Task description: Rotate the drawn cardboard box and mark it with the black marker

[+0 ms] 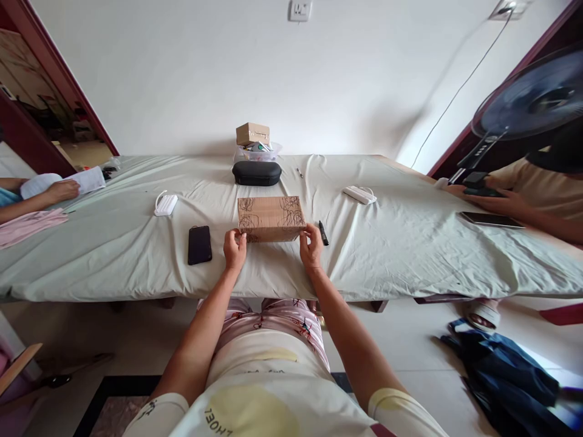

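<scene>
A brown cardboard box (269,213) with black scribbled drawings sits in front of me on the cloth-covered table. My left hand (235,249) grips its near left corner, fingers curled against the side. At the near right corner, my right hand (311,246) holds the box in the same way. Just right of that hand lies a black marker pen (323,233). A dark smartphone (199,245) rests on the cloth to the left of my left hand. The undersides of the box and some fingertips are hidden.
Behind the box stand a black zip case (257,173) and a plastic tub (276,149) with a smaller carton (252,133) on top. White strapped devices (166,205) lie on both sides. Other people sit at the left and right ends. A fan (537,94) stands at right.
</scene>
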Action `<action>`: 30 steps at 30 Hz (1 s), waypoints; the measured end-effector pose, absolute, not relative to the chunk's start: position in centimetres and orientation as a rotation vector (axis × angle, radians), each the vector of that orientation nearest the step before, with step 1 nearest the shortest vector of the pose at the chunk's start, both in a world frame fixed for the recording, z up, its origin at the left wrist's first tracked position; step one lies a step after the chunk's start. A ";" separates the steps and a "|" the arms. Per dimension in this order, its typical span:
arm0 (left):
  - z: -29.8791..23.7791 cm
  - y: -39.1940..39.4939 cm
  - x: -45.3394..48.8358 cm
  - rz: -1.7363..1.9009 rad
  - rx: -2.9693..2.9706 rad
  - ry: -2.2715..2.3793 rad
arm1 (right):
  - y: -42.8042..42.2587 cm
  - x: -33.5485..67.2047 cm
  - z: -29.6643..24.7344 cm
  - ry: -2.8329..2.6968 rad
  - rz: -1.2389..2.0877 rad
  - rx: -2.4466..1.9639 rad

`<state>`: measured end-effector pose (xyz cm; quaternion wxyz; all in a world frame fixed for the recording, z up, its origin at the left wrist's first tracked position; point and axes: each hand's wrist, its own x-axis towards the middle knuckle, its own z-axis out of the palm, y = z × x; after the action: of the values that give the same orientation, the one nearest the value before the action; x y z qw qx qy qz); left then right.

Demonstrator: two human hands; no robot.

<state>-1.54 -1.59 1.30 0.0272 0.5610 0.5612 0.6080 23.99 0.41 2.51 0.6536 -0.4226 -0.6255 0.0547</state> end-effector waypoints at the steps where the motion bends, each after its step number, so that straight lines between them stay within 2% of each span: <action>1: 1.3 -1.4 -1.5 1.792 1.730 1.778 | 0.6 23.9 2.2 -1.446 0.162 -0.989; 5: 1.2 -1.0 -1.4 1.463 1.770 1.926 | 1.4 23.8 0.7 -1.557 0.270 -1.157; 11: 1.4 -1.2 -1.5 1.290 1.825 1.995 | 1.9 23.9 -0.4 -1.663 0.272 -1.382; 22: 1.1 -1.0 -2.1 1.394 1.683 1.962 | 2.2 24.2 -0.8 -1.631 0.254 -1.350; 30: 1.7 -1.3 -2.2 1.323 1.683 1.995 | 2.1 24.3 -0.4 -1.626 0.213 -1.319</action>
<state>-2.22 -1.31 1.73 0.1074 0.5719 0.6778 0.4495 24.28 2.11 -0.45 0.4958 -0.5442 -0.6710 0.0880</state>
